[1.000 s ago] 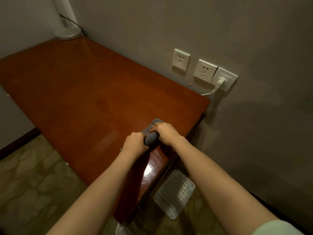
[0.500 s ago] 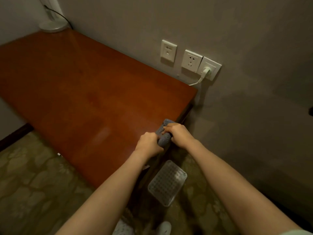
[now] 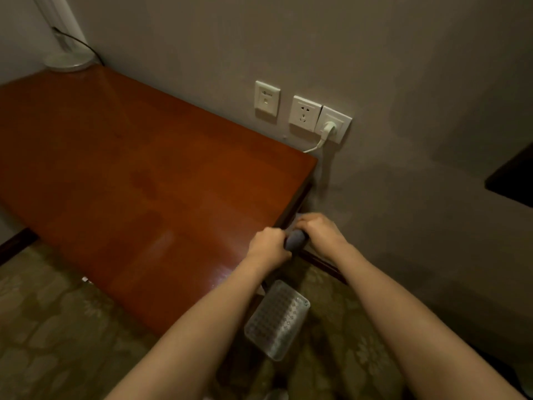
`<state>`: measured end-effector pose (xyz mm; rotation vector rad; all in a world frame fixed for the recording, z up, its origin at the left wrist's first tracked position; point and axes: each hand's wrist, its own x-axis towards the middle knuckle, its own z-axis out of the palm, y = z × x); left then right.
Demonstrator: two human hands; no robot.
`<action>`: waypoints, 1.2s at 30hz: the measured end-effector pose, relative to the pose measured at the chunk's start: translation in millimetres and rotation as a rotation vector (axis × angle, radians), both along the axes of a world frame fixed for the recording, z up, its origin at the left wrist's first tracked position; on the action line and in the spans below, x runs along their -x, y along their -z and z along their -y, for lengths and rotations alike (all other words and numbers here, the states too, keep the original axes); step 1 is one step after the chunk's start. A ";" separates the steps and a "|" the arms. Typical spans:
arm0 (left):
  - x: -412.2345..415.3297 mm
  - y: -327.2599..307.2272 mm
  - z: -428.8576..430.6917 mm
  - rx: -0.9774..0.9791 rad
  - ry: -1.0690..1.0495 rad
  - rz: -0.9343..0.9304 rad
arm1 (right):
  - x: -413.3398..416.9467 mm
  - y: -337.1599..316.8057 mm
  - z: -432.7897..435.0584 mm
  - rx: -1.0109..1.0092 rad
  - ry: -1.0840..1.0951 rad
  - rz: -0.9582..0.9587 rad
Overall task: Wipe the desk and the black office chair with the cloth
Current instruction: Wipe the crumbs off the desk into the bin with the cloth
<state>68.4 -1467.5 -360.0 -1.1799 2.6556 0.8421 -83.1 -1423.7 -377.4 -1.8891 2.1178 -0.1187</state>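
Reaching forward and down with both bare forearms, converging at the right-hand end of the surface (image 3: 144, 183). Gripping the cloth (image 3: 295, 240) between left hand (image 3: 268, 248) and right hand (image 3: 318, 233), backs of hands up, wrists roughly level. Left fingers (image 3: 274, 234) curled into a fist round the near end of the cloth. Right fingers (image 3: 306, 224) curled over the far end, tips hidden underneath. Holding the grey cloth bunched into a short roll, only the middle showing between the two fists. Positioned right at the end edge of the red-brown top, partly past it. Can't tell whether touching the wood.

Versus 1.0 s ago: moved both hands rightward, off the top near the front corner and out to the end edge. Kept the same two-fisted grip. Less grey showing now, more of it covered by the hands. Already at that edge 0.5 s ago, much the same spot.

Also in view: lamp base (image 3: 69, 61) at the far corner, three wall plates (image 3: 304, 112) with a white plug (image 3: 327, 131) in the rightmost, clear tray (image 3: 277, 319) on patterned carpet (image 3: 57, 327) below the hands. Dark shape (image 3: 513, 180) at the right edge, can't tell what.
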 end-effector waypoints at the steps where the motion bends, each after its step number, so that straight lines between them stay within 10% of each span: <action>1: 3.9 -10.3 7.8 0.032 0.003 -0.027 | 3.9 -8.5 8.1 0.079 0.014 0.010; 9: 20.8 -40.0 71.5 0.200 0.004 -0.082 | 14.1 -28.5 66.3 0.241 0.104 -0.064; 36: 83.7 -9.4 86.6 0.021 0.280 0.170 | 52.7 9.2 54.0 -0.168 0.381 0.137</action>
